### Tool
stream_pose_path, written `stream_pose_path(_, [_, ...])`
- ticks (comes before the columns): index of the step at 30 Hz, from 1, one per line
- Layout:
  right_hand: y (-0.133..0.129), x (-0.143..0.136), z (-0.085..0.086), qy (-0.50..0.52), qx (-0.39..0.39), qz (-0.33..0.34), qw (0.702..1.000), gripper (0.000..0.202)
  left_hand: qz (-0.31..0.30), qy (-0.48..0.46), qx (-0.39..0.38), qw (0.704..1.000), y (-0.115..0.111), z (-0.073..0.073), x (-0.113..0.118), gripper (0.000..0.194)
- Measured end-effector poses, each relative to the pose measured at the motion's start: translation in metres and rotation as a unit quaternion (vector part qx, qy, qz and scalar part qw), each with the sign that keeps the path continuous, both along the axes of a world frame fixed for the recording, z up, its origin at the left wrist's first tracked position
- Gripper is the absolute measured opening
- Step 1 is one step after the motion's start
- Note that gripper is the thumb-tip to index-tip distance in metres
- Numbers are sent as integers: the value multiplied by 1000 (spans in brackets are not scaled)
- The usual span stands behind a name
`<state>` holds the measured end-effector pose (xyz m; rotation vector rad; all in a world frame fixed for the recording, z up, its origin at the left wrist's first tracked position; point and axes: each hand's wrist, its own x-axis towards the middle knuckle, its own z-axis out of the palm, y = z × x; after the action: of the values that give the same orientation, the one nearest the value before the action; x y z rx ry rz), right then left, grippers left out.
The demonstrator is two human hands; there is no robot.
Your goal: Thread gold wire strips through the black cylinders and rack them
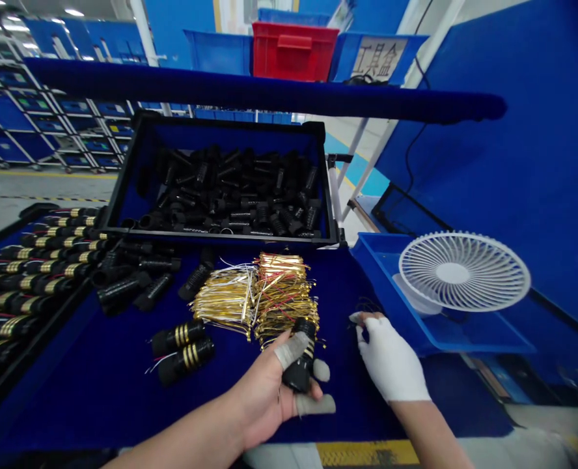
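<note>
My left hand (pixel 274 384), with tape on its fingertips, grips a black cylinder (pixel 299 365) that has gold bands. Just beyond it lie bundles of gold strips with red wires (pixel 284 286) and with white wires (pixel 225 296). My right hand (pixel 391 358), in a white glove with bare fingertips, is at the right on the blue cloth, thumb and finger pinched by some thin dark strands (pixel 370 305); whether it holds any is unclear. Two gold-banded black cylinders (pixel 186 361) lie left of my left hand. Loose black cylinders (pixel 123 290) rest farther back.
A black-rimmed bin (pixel 220 240) of black cylinders stands at the back. Rows of gold-banded cylinders (pixel 30 283) fill a tray at the left. A white round fan (pixel 465 270) stands in a blue tray (pixel 484 339) at the right. A padded bar (pixel 269 98) crosses above the bin.
</note>
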<state>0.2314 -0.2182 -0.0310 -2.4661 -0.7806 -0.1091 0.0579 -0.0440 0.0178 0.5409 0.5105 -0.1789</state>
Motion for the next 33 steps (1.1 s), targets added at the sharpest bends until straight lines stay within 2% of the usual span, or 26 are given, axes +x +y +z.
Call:
stream_pose_path(3, [13,-30,15,-35,66,48,996,16,27,-11,115,993,1,-2,0,72])
stream_pose_path(5, [23,-55,28,-50,122,92,987,14,34,-31,184,982,1,-2,0,86])
stream_pose_path(8, [33,-79,40,-75,158,153,973,21,31,-78,239,967,4,2,-1,89])
stream_pose_path(13, [35,-85,40,-119,150,208,959,29,27,-122,305,944,11,6,-2,97])
stream_pose_path(17, [33,-86,42,-127,143,212,958,30,24,-152,347,925,14,6,-4,98])
stream_pose_path(21, [34,-89,41,-109,148,198,963,29,23,-159,403,901,14,4,-7,90])
stream_pose_path(24, [37,-88,36,-27,181,118,976,28,16,-164,425,890,15,1,-8,75])
stream_pose_path(26, [39,-86,34,79,204,78,973,39,-12,-178,380,908,16,2,-10,75])
stream_pose_path(28, [41,-87,34,220,207,78,950,51,-56,-184,330,924,17,6,-13,78])
stream_pose_path(29, [43,-89,35,286,207,82,932,56,-72,-182,333,922,17,9,-16,77])
stream_pose_path(31, [46,-93,39,357,221,78,904,61,-65,-168,403,897,16,15,-19,73])
stream_pose_path(33, [49,-98,44,356,254,66,897,62,-36,-138,449,882,12,16,-20,78])
